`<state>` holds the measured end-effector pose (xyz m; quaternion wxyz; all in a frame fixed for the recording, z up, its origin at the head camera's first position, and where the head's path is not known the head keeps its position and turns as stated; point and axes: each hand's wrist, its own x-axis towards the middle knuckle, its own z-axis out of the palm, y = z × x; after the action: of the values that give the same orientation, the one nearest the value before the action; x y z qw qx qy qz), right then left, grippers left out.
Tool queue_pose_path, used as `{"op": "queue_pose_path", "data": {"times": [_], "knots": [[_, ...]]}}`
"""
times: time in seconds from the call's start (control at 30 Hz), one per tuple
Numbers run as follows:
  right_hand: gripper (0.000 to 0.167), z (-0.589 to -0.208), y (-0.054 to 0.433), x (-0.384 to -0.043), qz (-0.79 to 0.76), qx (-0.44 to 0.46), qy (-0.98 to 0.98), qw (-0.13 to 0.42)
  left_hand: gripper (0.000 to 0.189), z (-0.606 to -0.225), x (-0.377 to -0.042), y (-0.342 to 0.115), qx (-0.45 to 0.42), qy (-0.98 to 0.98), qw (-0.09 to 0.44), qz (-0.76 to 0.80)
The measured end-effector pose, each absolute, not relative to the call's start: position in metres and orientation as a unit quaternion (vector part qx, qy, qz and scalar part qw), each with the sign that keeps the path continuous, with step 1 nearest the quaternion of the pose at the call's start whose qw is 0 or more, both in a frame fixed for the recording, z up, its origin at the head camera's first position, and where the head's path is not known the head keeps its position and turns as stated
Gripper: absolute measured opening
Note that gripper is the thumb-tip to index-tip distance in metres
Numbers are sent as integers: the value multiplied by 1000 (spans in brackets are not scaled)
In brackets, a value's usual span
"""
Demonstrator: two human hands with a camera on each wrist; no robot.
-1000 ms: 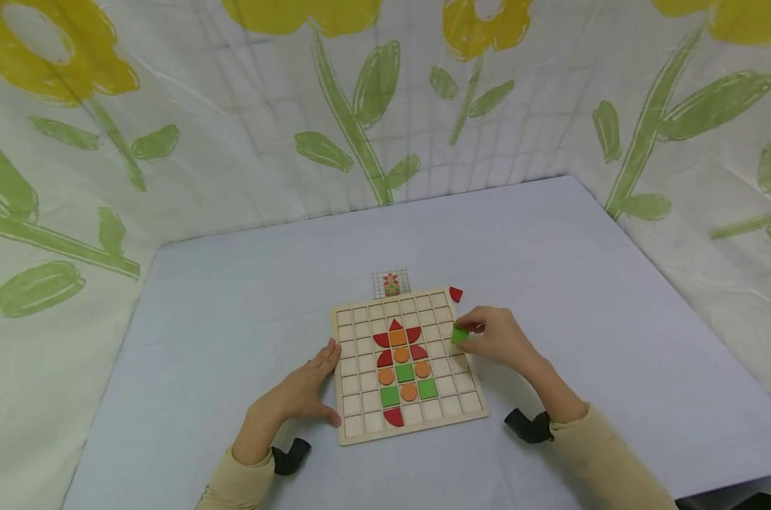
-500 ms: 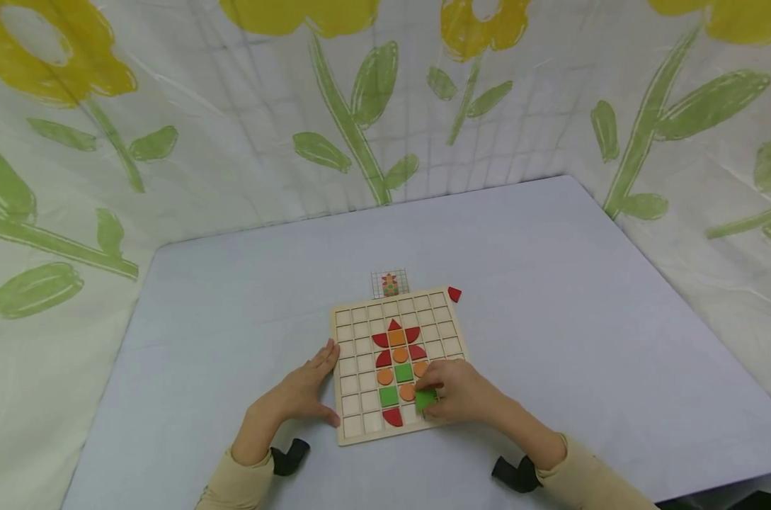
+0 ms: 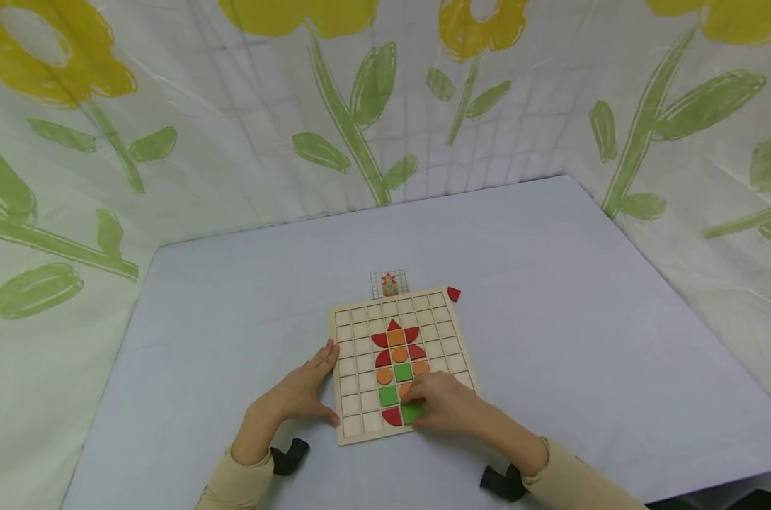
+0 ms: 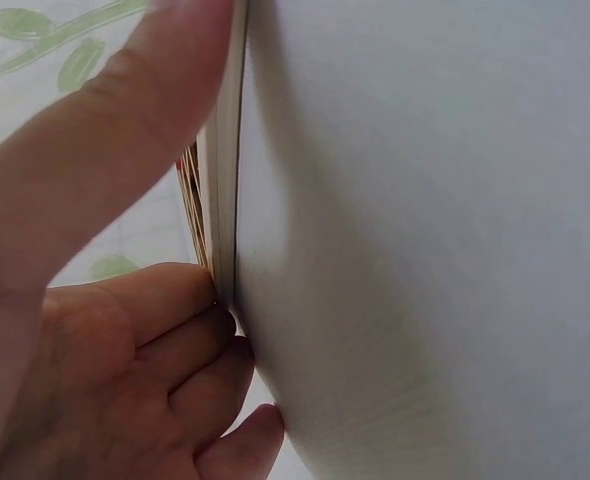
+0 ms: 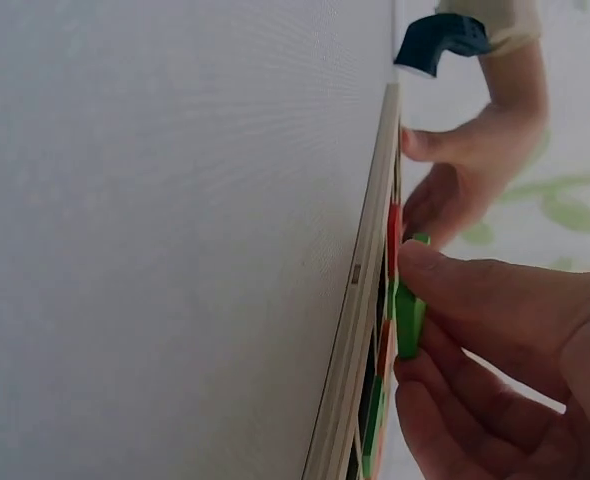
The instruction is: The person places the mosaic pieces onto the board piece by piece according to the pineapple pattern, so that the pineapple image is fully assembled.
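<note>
A wooden grid board (image 3: 353, 343) lies on the table, with red, orange and green tiles forming a figure down its middle columns. My right hand (image 3: 452, 404) pinches a green square tile (image 3: 412, 413) between thumb and fingers over the bottom row, just right of a red quarter-round tile (image 3: 391, 416). In the right wrist view that green tile (image 5: 410, 315) shows close against the board's face. Part of the board's lower right is hidden behind this hand. Along the left edge of the board rests my left hand (image 3: 299, 389), thumb and fingers spread and touching the rim.
A small pattern card (image 3: 389, 283) with a similar figure lies at the board's far edge. One loose red tile (image 3: 454, 294) sits by the far right corner. Behind the white table (image 3: 245, 283) hangs a flower-painted cloth (image 3: 245, 127).
My right hand has carried the green tile from beyond the board's right edge, leftward and nearer, to the bottom row. The left hand has stayed at the board's left edge.
</note>
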<state>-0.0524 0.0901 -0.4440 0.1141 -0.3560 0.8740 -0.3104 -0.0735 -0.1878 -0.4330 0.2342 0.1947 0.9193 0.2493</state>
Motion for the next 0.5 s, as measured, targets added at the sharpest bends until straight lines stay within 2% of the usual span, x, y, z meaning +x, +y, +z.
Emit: {"op": "queue_pose_path", "data": {"times": [0.5], "knots": [[25,-442,86,-51,-268,-368,885,95,118,-434,-74,-189,198,919,231,250]]}}
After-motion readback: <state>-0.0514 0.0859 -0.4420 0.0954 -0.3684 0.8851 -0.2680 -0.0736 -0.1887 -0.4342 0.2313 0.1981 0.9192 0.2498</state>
